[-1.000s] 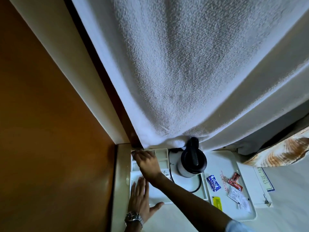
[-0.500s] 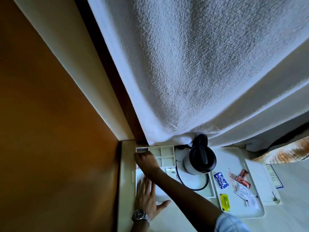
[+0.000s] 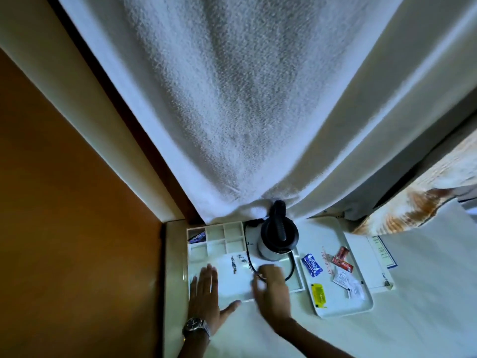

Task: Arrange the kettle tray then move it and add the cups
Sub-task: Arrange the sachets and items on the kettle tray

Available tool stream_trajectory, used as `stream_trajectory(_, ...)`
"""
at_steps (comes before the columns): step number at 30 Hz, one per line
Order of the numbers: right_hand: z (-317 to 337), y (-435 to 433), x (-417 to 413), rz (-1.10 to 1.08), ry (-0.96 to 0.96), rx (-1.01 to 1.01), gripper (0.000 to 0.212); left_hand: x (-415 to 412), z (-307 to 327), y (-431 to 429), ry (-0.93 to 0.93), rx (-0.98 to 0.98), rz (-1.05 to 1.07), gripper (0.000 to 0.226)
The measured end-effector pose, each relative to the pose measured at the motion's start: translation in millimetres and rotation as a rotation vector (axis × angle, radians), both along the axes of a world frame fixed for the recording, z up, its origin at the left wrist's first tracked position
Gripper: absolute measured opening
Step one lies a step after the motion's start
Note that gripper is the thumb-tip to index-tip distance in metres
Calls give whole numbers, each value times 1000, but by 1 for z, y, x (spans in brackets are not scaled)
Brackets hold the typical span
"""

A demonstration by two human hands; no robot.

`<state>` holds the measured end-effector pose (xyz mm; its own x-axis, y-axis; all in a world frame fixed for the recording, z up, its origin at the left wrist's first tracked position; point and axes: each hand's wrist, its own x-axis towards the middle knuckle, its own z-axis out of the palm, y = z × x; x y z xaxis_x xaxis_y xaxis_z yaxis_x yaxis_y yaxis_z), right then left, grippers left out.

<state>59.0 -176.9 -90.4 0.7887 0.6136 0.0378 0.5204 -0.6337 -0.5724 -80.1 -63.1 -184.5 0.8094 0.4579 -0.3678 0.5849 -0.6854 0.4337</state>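
Note:
A white kettle tray (image 3: 233, 285) lies on the white surface, with small compartments (image 3: 224, 237) at its far left. A blue sachet (image 3: 197, 238) sits in the far-left compartment. The black-lidded kettle (image 3: 277, 237) stands on the tray's far right, its black cord (image 3: 290, 270) looping forward. My left hand (image 3: 206, 299), wearing a watch, lies flat on the tray's near left corner. My right hand (image 3: 271, 286), blurred, hovers over the tray's near middle with fingers apart, holding nothing. No cups are in view.
A second white tray (image 3: 361, 301) to the right holds a blue sachet (image 3: 312, 264), red sachets (image 3: 342, 258), a yellow sachet (image 3: 319, 295) and white packets. A white curtain (image 3: 245, 112) hangs right behind the kettle. An orange-brown panel (image 3: 72, 228) bounds the left side.
My right hand has drawn back from the far-left compartment to the tray's near middle, leaving a blue sachet in that compartment. My left hand stays flat on the tray.

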Motion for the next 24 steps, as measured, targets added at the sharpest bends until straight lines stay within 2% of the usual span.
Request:
stream_trajectory(1,4,-20,14,-232,104,39,17,1,28,29,66,-32,-5,113)
stream_trajectory(2,-1,-36,33,-457,166,-28,19,-2,47,33,165,-9,-21,114)
stream_trajectory(3,4,-50,55,-647,214,-25,23,-3,44,28,154,197,25,115)
stream_trajectory(4,4,-63,76,-694,219,-121,30,3,50,35,173,211,-2,116)
stream_trajectory(6,11,-78,106,-635,312,-291,41,4,56,17,207,151,-39,116)
stream_trajectory(10,6,-82,111,-503,493,-394,39,-1,62,27,240,105,-31,118)
stream_trajectory(17,9,-78,119,-433,535,-493,32,9,60,19,217,78,-8,119)
stream_trajectory(21,18,-80,111,-430,527,-412,24,7,59,17,190,116,-16,120)
stream_trajectory(24,31,-80,91,-534,599,-145,21,8,54,14,151,139,-21,117)
